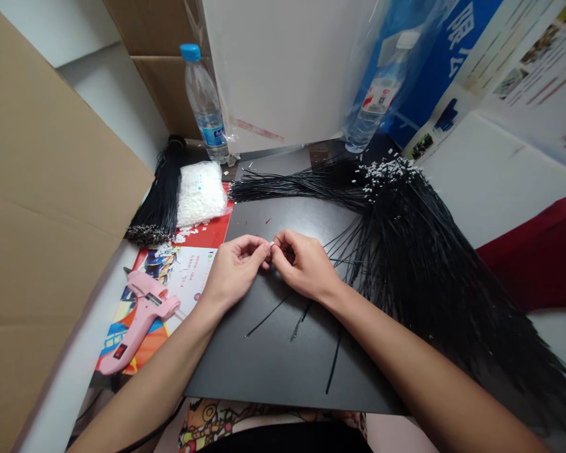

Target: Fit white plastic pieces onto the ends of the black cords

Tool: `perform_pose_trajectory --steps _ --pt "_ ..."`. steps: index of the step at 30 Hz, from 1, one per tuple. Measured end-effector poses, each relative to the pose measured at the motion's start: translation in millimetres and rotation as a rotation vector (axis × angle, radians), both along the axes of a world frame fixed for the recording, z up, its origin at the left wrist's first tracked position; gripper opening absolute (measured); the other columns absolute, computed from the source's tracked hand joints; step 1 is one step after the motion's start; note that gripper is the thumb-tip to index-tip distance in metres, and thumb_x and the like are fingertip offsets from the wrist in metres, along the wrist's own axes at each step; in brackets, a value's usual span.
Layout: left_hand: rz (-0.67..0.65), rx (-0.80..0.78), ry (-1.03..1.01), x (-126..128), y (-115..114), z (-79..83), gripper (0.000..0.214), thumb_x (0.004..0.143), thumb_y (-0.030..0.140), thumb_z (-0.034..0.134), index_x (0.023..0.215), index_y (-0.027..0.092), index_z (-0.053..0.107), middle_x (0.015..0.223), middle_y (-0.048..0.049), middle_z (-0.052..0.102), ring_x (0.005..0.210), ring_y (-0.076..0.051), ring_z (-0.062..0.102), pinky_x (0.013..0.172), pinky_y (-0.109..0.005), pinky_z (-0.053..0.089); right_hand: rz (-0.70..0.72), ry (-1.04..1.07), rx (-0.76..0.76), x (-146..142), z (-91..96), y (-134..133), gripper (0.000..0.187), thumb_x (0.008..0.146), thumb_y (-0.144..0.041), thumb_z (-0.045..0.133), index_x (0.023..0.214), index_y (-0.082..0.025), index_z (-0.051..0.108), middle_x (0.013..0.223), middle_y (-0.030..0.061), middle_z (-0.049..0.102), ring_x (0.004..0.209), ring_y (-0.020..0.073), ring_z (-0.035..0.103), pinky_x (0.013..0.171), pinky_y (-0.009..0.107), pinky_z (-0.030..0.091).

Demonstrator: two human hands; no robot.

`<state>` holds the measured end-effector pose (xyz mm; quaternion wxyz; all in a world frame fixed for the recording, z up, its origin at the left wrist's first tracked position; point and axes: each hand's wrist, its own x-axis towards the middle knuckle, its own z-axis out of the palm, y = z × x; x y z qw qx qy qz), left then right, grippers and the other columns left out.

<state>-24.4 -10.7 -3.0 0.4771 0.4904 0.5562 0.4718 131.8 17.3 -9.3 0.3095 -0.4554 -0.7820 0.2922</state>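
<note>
My left hand and my right hand meet over the dark tabletop, fingers closed in a pinch. Between their fingertips a small white connector piece just shows; the fingers hide most of it. Several thin black wires stick out below my right hand onto the tabletop; whether that hand grips any of them cannot be made out. Right of my right hand spreads a big heap of black wires with small white connectors on their ends.
A pink glue gun lies at left on printed sheets, beneath a bag of white pieces. Behind it rests another black wire bundle. More wires cross the back. Two water bottles stand there. Cardboard walls the left.
</note>
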Motion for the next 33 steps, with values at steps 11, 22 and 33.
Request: perform_pose_trajectory --steps 11,22,33 --pt "-0.015 -0.015 -0.095 -1.4 4.2 -2.3 0.030 0.079 0.044 0.075 0.083 0.015 0.067 0.077 -0.0032 0.071 0.068 -0.014 0.066 0.068 -0.027 0.055 0.017 -0.103 0.129 -0.8 -1.4 1.9 0.011 0.095 -0.025 0.049 0.090 -0.019 0.056 0.084 0.0042 0.069 0.072 0.0139 0.060 0.065 0.025 0.041" --pt "-0.032 -0.015 -0.082 -3.9 1.5 2.1 0.033 0.087 0.050 0.065 0.090 0.017 0.061 0.082 -0.0029 0.066 0.059 -0.011 0.060 0.053 -0.023 0.049 -0.835 -0.857 0.416 38.9 206.8 16.1 0.043 0.102 -0.032 0.043 0.135 -0.004 0.049 0.100 0.0317 0.066 0.092 0.0395 0.068 0.057 0.035 0.023" --pt "0.217 0.280 0.783 -61.8 6.2 4.5 0.012 0.091 0.021 0.053 0.096 0.021 0.063 0.092 -0.0102 0.067 0.084 -0.027 0.058 0.080 -0.042 0.045 -0.837 -0.891 -0.095 116.7 108.7 167.3 0.040 0.085 -0.033 0.073 0.109 -0.001 0.075 0.118 0.0374 0.063 0.110 0.0360 0.063 0.067 0.044 0.028"
